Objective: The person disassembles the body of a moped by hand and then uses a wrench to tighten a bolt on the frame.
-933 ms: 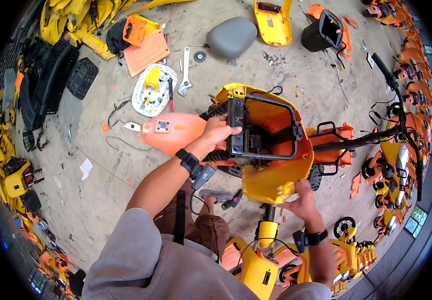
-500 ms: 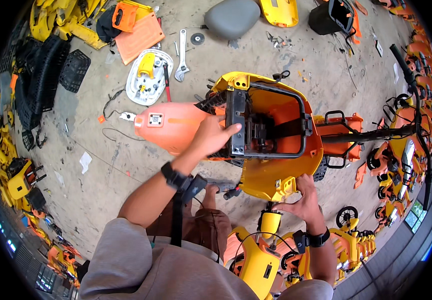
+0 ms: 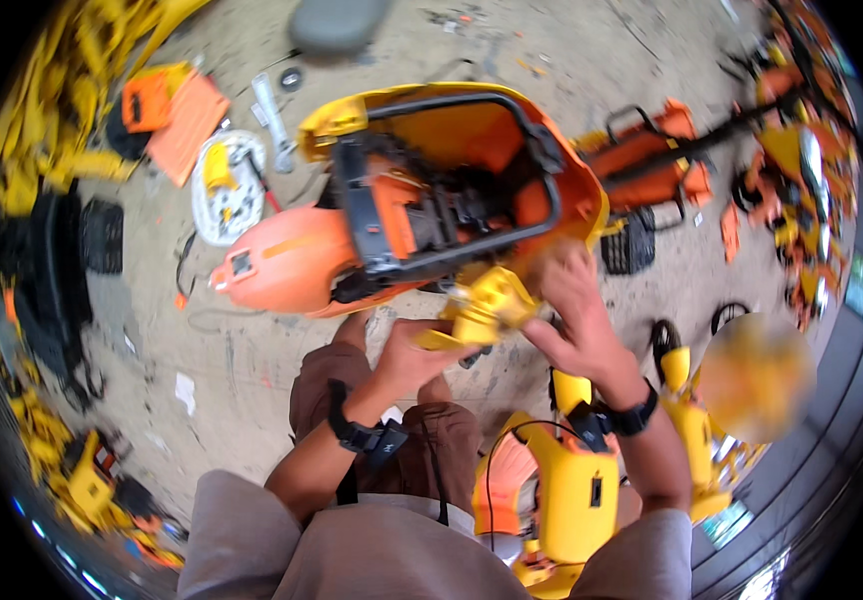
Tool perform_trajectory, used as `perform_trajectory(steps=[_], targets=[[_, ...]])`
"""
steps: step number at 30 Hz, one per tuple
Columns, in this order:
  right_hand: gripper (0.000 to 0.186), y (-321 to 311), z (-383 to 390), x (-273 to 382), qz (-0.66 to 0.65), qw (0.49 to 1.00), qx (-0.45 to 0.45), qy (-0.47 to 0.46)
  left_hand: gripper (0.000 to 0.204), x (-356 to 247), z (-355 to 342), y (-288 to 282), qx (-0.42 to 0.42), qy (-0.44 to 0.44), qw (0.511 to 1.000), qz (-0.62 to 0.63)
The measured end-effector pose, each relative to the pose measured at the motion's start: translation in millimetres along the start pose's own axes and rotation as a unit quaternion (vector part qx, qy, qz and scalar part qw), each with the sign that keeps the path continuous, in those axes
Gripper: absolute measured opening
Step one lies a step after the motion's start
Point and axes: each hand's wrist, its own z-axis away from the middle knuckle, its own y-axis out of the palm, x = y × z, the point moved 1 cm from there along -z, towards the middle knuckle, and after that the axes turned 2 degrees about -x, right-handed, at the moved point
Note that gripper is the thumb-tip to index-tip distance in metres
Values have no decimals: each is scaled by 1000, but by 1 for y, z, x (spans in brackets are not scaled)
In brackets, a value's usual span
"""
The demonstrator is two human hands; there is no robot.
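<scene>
A yellow plastic panel (image 3: 492,305) is held in front of me at the near side of a partly stripped scooter. My left hand (image 3: 412,357) grips its left end, thumb and fingers closed on the edge. On its right end my right hand (image 3: 582,315) is closed, its fingertips smeared by motion. Just beyond the panel stands the scooter, with an orange rear fender (image 3: 287,255), a black tubular frame (image 3: 362,205) around its open middle and a yellow body cover (image 3: 432,100) on the far side. Dark parts and cables sit inside the opening.
Left of the scooter lie a white tray (image 3: 205,215) of small parts, an adjustable wrench (image 3: 274,125) and orange panels (image 3: 187,130). A grey seat (image 3: 337,22) lies farther off. Another yellow scooter (image 3: 577,500) stands close at my right. Black baskets (image 3: 47,260) are stacked at left.
My left hand has left the black frame's rear plate and taken hold of the yellow panel. The panel has come toward me and tilted. My view has shifted and turned.
</scene>
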Motion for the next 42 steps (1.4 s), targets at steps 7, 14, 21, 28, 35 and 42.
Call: perform_trajectory(steps=[7, 14, 21, 28, 35, 42], targets=[[28, 150, 159, -119, -286, 588, -509, 560, 34, 10, 5, 3, -125, 77, 989, -37], [61, 341, 123, -142, -832, 109, -352, 415, 55, 35, 11, -19, -127, 119, 982, -70], [52, 338, 94, -167, -853, -51, -393, 339, 55, 15, 12, 12, -122, 87, 988, -43], [56, 344, 91, -161, -849, -64, -413, 324, 45, -10, 5, -26, -50, 148, 841, -518], [54, 342, 97, -158, -859, -110, -390, 313, 33, 13, -23, -64, 79, 413, 549, -723], [52, 349, 105, -169, -852, -87, -378, 352, 29, 33, -41, -87, 56, 475, 483, -733]])
